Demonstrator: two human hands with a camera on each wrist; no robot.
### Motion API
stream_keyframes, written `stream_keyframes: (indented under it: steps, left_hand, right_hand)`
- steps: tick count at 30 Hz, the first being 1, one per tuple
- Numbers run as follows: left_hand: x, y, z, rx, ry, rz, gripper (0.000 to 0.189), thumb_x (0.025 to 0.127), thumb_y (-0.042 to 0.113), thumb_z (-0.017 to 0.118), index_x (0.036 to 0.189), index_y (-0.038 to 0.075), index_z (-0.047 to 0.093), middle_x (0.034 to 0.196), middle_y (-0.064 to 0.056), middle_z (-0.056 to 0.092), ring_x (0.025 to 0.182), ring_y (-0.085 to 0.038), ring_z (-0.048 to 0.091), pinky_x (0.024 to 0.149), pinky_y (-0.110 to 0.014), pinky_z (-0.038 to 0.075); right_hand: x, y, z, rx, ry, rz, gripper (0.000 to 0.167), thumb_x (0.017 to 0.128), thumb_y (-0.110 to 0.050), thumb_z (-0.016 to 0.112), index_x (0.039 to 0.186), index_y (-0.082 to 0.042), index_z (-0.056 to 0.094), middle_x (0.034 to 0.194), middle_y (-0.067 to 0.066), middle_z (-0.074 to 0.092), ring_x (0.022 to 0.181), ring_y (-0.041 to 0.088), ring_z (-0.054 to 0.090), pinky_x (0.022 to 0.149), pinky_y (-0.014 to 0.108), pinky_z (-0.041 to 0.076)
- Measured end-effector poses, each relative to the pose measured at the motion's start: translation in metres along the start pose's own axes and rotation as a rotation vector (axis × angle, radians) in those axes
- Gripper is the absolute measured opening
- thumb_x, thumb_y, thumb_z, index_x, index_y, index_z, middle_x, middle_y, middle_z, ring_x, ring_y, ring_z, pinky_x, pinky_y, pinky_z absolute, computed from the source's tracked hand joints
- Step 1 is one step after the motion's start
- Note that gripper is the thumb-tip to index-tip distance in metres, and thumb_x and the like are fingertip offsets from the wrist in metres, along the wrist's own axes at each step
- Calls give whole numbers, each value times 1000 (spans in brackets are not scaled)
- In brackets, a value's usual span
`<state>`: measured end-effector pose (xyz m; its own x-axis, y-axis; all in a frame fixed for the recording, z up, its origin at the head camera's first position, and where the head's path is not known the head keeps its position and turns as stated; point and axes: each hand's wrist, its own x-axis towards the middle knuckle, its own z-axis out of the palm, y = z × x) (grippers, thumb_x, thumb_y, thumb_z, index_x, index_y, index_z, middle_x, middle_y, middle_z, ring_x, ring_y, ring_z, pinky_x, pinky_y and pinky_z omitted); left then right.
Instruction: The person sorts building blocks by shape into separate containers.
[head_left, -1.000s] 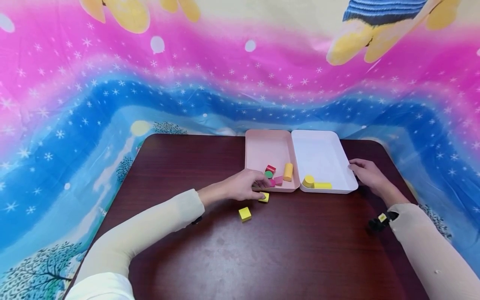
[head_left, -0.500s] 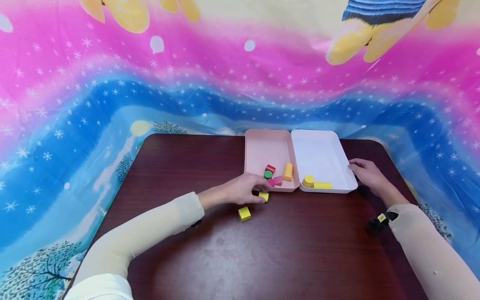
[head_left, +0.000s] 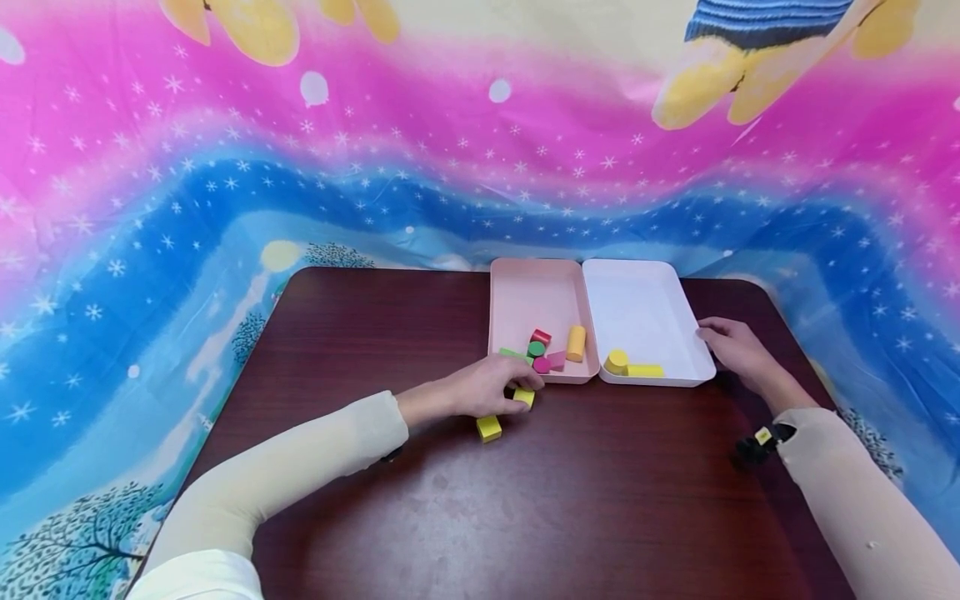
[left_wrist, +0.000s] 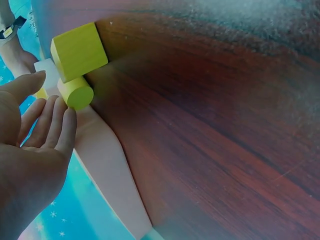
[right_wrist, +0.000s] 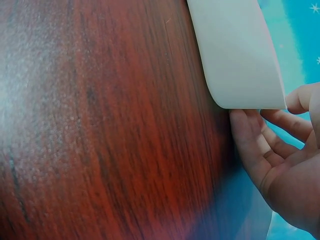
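Observation:
My left hand [head_left: 491, 387] hovers over the table just in front of the pink tray [head_left: 528, 287]. Its thumb and fingers stand apart on either side of a short yellow cylinder [head_left: 525, 397], and in the left wrist view the fingertips come right to the cylinder [left_wrist: 80, 95]. Beside it lies a yellow cube [head_left: 489, 429]. At the white tray's right side, my right hand [head_left: 735, 348] touches the outer wall; in the right wrist view the fingertips meet the white tray [right_wrist: 240, 60] at its corner, thumb by the rim.
In the pink tray lie a green block [head_left: 516, 356], a green cylinder [head_left: 536, 349], a red piece [head_left: 542, 337], pink pieces [head_left: 556, 360] and an orange cylinder [head_left: 576, 342]. The adjoining white tray holds a yellow cylinder [head_left: 617, 362] and a long yellow piece [head_left: 645, 371].
My left hand has drawn slightly back toward the table's front, uncovering the green block. The yellow cylinder has shifted a little toward the cube. The right hand stays put.

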<state>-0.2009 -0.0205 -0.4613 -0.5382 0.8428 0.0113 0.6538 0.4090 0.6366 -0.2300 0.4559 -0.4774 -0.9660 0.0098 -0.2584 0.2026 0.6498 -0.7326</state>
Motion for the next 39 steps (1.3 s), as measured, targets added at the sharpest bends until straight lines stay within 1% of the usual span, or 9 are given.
stream_keyframes:
  steps: [4, 8, 11, 13, 16, 22, 29, 32, 39]
  left_hand:
    - [0, -1, 2, 33, 3, 10, 37, 96, 16, 80, 131, 6, 71, 125, -3, 72, 112, -11, 67, 99, -23, 55]
    - [0, -1, 4, 56, -3, 12, 35, 96, 15, 80, 129, 6, 71, 124, -2, 72, 112, -12, 66, 99, -20, 53]
    - [0, 0, 5, 92, -3, 17, 34, 97, 16, 79, 129, 7, 71, 124, -1, 71, 112, -13, 66, 99, -19, 52]
    - [0, 0, 6, 120, 0, 20, 33, 97, 16, 78, 128, 8, 72, 124, 0, 71, 112, -12, 66, 100, -19, 51]
    - [0, 0, 8, 155, 4, 22, 32, 97, 16, 78, 127, 9, 72, 123, 1, 70, 111, -12, 65, 100, -20, 51]
    - [-2, 2, 10, 190, -3, 16, 30, 97, 17, 78, 126, 10, 73, 123, 2, 70, 110, -11, 64, 100, -21, 51]
    - [-3, 4, 12, 219, -12, 10, 29, 98, 18, 77, 126, 12, 73, 125, 1, 70, 114, -11, 63, 105, -23, 50]
    - [-3, 4, 13, 231, -19, 16, 29, 98, 19, 77, 126, 13, 73, 125, 2, 70, 115, -10, 62, 106, -23, 49]
    - [-3, 4, 16, 245, -38, 26, 30, 99, 19, 76, 128, 13, 73, 126, 3, 69, 113, -9, 61, 103, -23, 50]
  right_hand:
    - [0, 0, 0, 0, 3, -8, 67, 115, -43, 34, 157, 8, 37, 150, 34, 46, 121, 38, 58, 82, 38, 63]
    - [0, 1, 0, 1, 11, -16, 64, 115, -42, 35, 155, 8, 39, 148, 33, 48, 113, 30, 62, 80, 37, 63]
    - [0, 1, 0, -1, 13, -18, 64, 115, -41, 35, 155, 8, 40, 148, 33, 48, 108, 24, 63, 80, 36, 63]
    - [0, 1, 0, -1, 13, -17, 64, 115, -42, 35, 155, 8, 40, 148, 33, 48, 107, 22, 63, 79, 35, 63]
    - [0, 1, -1, 1, 13, -16, 64, 115, -42, 35, 155, 8, 40, 148, 33, 48, 109, 24, 63, 79, 35, 63]
    - [0, -1, 0, -5, 17, -16, 65, 115, -42, 35, 155, 9, 39, 148, 34, 47, 115, 34, 61, 80, 36, 63]
    - [0, -2, 0, -7, 18, -16, 65, 115, -42, 35, 155, 9, 39, 148, 34, 48, 113, 32, 62, 79, 34, 63]
    - [0, -1, 0, -4, 17, -15, 65, 115, -42, 35, 155, 9, 39, 148, 34, 48, 116, 35, 61, 79, 34, 62]
    - [-2, 1, 2, -5, 12, -15, 66, 115, -43, 34, 157, 9, 37, 150, 34, 46, 121, 40, 58, 80, 35, 62]
